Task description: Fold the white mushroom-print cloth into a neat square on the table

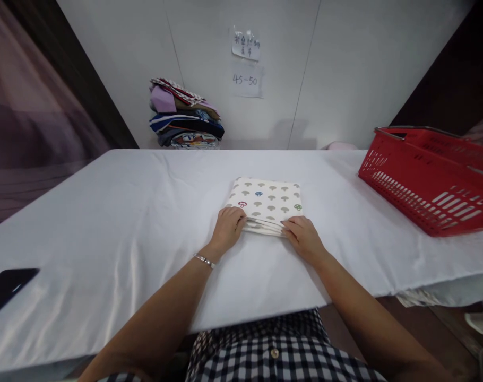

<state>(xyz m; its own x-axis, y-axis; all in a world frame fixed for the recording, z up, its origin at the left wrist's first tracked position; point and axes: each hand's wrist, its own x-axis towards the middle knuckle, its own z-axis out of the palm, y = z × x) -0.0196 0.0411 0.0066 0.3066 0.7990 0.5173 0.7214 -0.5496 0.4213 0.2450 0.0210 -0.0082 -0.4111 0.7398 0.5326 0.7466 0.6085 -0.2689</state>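
A folded white cloth (265, 199) with a mushroom print lies on the white-covered table, its layered edge facing me. At its near left corner, my left hand (229, 227) is closed on the layers, fingers over the top. My right hand (304, 237) pinches the near right corner in the same way. Between the two hands the stacked folds gape slightly. Both thumbs are close to the front edge, and the cloth's underside is hidden.
On the right stands a red plastic basket (436, 185) with metal handles. A pile of folded fabrics (186, 116) rests at the back left, against the wall. A dark flat device (8, 286) lies at the left edge. Paper notes (247, 79) hang on the wall.
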